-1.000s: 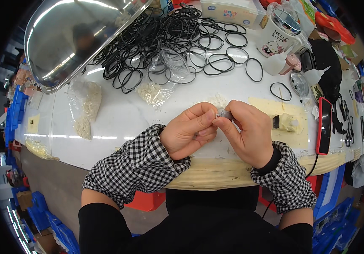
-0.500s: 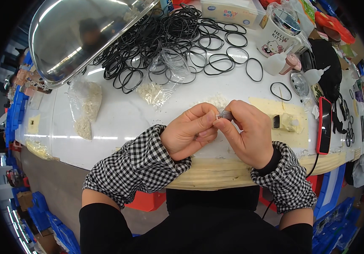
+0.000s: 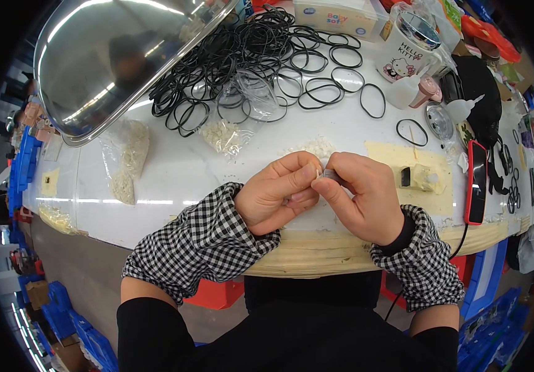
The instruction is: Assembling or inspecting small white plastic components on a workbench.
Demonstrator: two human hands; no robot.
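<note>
Just above the table's front edge, my two hands meet at the fingertips. My left hand [image 3: 276, 192] is closed, pinching a tiny pale piece [image 3: 318, 173] between thumb and forefinger. Between the thumb and bent forefinger of my right hand [image 3: 366, 198] sits a small thin grey piece [image 3: 330, 175], mostly covered, its kind unclear. The two pieces appear to touch or nearly touch. Behind the fingertips lies a loose heap of small pale bits [image 3: 314, 147]. A clear plastic bag [image 3: 223, 136] of similar bits lies beyond my left hand, with another bag [image 3: 133, 155] farther left.
Black rubber rings [image 3: 223, 56] pile up at the back, under the tilted edge of a shiny metal bowl [image 3: 106, 68]. To the right are a yellowish block [image 3: 427, 178] on tape, a red-edged phone [image 3: 476, 183] with a cable, and a white mug [image 3: 403, 56].
My right hand has turned slightly at the fingertips, and the grey piece has shifted a little. My left hand stays nearly still. The metal bowl sits slightly lower and farther left.
</note>
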